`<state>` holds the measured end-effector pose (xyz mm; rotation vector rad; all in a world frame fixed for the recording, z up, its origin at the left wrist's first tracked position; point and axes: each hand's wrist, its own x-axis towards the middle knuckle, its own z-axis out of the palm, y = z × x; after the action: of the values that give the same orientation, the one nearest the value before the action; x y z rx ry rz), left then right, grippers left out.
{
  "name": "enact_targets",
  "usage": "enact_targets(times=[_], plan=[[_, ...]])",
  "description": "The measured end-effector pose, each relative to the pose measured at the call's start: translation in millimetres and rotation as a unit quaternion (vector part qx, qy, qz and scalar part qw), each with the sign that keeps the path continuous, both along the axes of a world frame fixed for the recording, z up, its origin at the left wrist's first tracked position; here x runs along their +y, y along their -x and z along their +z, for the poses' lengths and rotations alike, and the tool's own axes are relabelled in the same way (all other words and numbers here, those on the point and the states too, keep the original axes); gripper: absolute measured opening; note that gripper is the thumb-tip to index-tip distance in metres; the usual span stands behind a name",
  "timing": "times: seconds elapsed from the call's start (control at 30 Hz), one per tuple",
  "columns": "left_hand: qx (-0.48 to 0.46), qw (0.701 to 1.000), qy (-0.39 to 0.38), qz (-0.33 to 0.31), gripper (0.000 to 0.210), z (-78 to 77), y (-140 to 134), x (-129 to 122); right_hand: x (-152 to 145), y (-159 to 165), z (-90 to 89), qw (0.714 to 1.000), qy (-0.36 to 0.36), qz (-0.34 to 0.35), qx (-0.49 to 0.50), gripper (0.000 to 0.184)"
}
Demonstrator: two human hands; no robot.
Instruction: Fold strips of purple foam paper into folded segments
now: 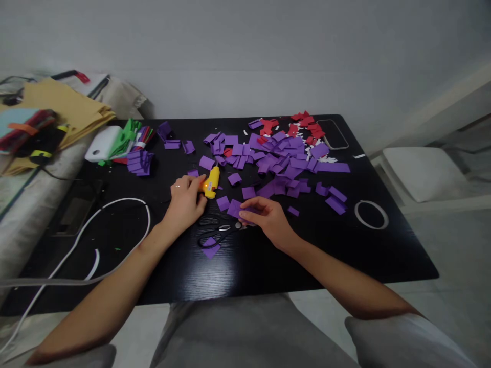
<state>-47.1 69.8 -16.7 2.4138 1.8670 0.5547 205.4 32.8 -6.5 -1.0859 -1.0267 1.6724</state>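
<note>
On the black table, my left hand (185, 200) is wrapped round the handle of a small yellow glue gun (211, 183), its nozzle pointing away from me. My right hand (268, 219) pinches a purple paper piece (235, 208) between thumb and fingers. Black-handled scissors (215, 236) lie between the two hands, their blades partly hidden by the right hand. Under one scissor handle rests another purple square (210, 248). Beyond the hands spreads a loose heap of folded purple paper pieces (280, 158).
Red paper pieces (307, 125) and white scraps lie at the back right, beside a clear phone case (333, 134). A white ring (371, 214) sits to the right. On the left are a looping white cable (148, 214), green strips (128, 135) and yellow envelopes (63, 110).
</note>
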Motion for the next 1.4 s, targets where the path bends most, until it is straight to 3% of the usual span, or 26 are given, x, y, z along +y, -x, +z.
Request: enact_targets(times=[0.13, 0.33, 0.53, 0.67, 0.83, 1.1, 1.2, 1.4], plan=[[0.014, 1.0, 0.011, 0.005, 0.049, -0.1, 1.2, 1.7, 1.1, -0.1, 1.0, 1.0, -0.005, -0.014, -0.008, 0.024], [-0.002, 0.999, 0.007, -0.041, 0.044, 2.7, 8.5, 0.5, 9.0, -5.0, 3.1, 0.996, -0.031, -0.068, -0.043, 0.025], [-0.051, 0.995, -0.03, -0.077, 0.041, 18.5, 20.9, -5.1, 17.4, -11.0, -0.6, 0.992, -0.046, -0.107, -0.048, 0.027], [-0.133, 0.989, -0.053, -0.037, 0.03, 31.6, 28.0, -10.8, 19.7, -13.2, -1.6, 0.989, -0.049, -0.13, -0.047, 0.029], [-0.329, 0.94, 0.085, 0.025, 0.039, 39.1, 26.3, -19.9, 19.6, -15.4, 1.0, 0.983, -0.073, -0.149, -0.074, 0.029], [-0.359, 0.929, 0.079, 0.05, 0.029, 45.7, 15.8, -28.3, 26.9, -23.3, 3.7, 0.955, -0.151, -0.234, -0.101, 0.023], [-0.36, 0.929, 0.087, 0.02, 0.027, 46.7, 12.1, -29.8, 25.8, -21.3, 2.0, 0.957, -0.149, -0.219, -0.116, 0.025], [-0.33, 0.935, 0.122, -0.051, 0.027, 44.9, 6.4, -31.4, 12.3, -9.3, -6.9, 0.976, -0.136, -0.118, -0.12, 0.024]])
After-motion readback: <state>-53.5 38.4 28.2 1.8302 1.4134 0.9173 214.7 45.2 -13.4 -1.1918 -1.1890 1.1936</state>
